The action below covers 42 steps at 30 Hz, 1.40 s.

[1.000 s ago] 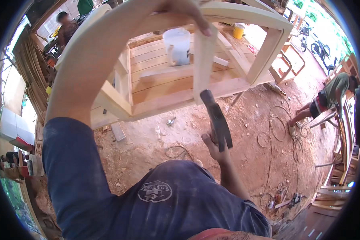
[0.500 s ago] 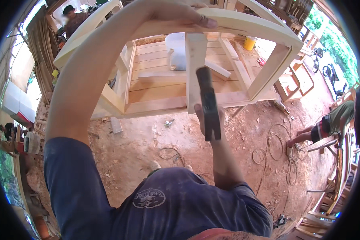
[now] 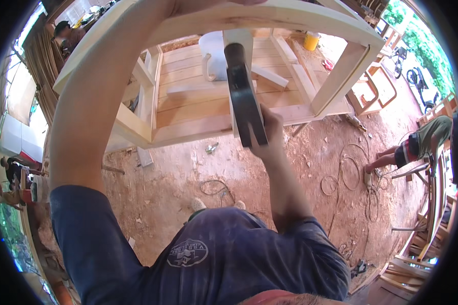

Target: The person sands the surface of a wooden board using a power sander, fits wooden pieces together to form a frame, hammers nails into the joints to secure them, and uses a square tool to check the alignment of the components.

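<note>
A pale wooden frame stands before me, its curved rail running across the upper part of the view. My left hand is closed over that rail; the top edge cuts off part of it. My right hand grips a claw hammer, whose dark metal head hides most of the handle. Behind the hammer is an upright wooden piece at the middle of the frame, largely covered by the head. Whether the hammer touches this piece I cannot tell.
A white jug and loose wooden strips are on the slatted surface beyond. A yellow container stands farther right. Looped cords and wood chips litter the floor. Another person bends at the right; more people are at the left.
The hammer and my right hand have moved up and left. The wooden frame sits slightly higher and farther left in view, and more of my left hand is cut off.
</note>
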Each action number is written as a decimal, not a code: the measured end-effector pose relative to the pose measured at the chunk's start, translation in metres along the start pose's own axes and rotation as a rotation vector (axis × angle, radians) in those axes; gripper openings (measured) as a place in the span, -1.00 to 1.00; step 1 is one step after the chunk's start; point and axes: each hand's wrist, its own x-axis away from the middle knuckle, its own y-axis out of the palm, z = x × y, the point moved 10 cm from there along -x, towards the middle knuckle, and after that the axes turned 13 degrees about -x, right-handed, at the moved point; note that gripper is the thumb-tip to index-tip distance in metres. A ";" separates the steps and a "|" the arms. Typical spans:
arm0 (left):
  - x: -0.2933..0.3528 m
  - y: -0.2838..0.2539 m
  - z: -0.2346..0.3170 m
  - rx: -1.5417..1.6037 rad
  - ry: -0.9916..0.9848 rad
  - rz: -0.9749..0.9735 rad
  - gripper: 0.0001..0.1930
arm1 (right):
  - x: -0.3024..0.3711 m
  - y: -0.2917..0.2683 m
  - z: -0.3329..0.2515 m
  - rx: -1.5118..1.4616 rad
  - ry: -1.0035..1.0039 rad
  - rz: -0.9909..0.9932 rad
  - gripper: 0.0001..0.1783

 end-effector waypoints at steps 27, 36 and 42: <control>0.021 0.019 0.011 0.082 0.107 -0.060 -0.05 | 0.099 -0.064 0.059 0.941 -0.022 -0.671 -0.84; 0.024 0.025 0.014 -0.110 0.116 0.014 -0.10 | 0.064 -0.063 0.089 1.191 0.083 -0.704 -0.89; 0.000 0.014 0.002 -0.157 0.018 0.019 -0.09 | 0.038 -0.078 0.090 1.116 0.148 -0.618 -0.88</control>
